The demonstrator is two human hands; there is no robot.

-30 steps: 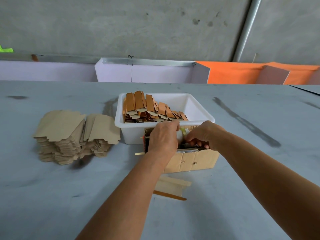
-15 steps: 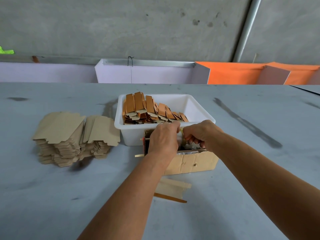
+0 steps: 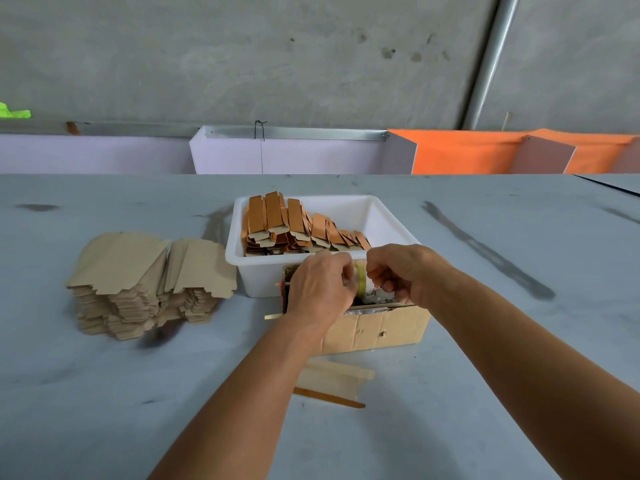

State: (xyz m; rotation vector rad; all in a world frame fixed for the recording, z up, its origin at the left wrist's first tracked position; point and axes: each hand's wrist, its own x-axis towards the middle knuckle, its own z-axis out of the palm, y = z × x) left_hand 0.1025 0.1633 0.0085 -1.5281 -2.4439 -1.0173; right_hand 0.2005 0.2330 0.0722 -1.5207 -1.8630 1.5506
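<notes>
Both my hands are over a small open cardboard box (image 3: 381, 329) in front of a white plastic tub (image 3: 391, 220). My left hand (image 3: 320, 289) and my right hand (image 3: 398, 271) have curled fingers around a yellowish tape roll (image 3: 360, 280) held between them, just above the box. Most of the roll is hidden by my fingers. The tub holds several folded orange-brown card pieces (image 3: 294, 226). A thin wooden stick (image 3: 273, 317) pokes out of the box's left side.
A tall stack of flat tan card blanks (image 3: 149, 282) lies left of the tub. One flat card blank with an orange edge (image 3: 332, 382) lies near me under my left forearm. Purple and orange panels (image 3: 460, 154) stand along the table's far edge.
Both hands have risen slightly out of the cardboard box, and the yellowish roll now shows between them.
</notes>
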